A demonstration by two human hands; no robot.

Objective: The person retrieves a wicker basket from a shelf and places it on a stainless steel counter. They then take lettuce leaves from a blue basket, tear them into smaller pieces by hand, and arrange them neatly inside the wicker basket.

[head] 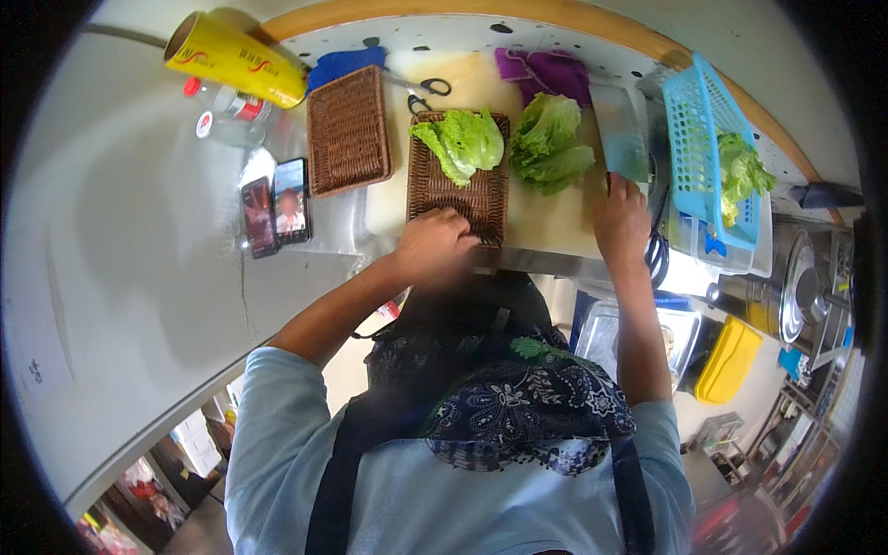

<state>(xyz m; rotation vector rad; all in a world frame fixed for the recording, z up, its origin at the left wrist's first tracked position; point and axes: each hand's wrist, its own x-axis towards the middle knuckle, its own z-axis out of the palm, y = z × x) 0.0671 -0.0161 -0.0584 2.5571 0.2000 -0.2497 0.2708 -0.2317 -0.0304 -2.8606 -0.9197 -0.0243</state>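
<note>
My left hand [437,239] is at the near end of a brown wicker tray [458,198], its fingers curled and partly blurred; whether it grips the rim is hidden. Green lettuce leaves [466,147] lie in the far half of that tray. More lettuce [549,149] rests directly on the pale cutting board [555,225], right of the tray. At the board's right side, my right hand [624,222] is closed around the dark handle of a cleaver [619,132]. Its broad blade points away from me.
A second wicker tray [349,132] stands at left, near black-handled scissors [427,94]. Blue [347,68] and purple cloths [541,75] lie behind. Two phones [291,201], bottles [232,128] and a yellow roll [239,62] sit farther left. At right, a blue plastic basket [694,166] holds lettuce.
</note>
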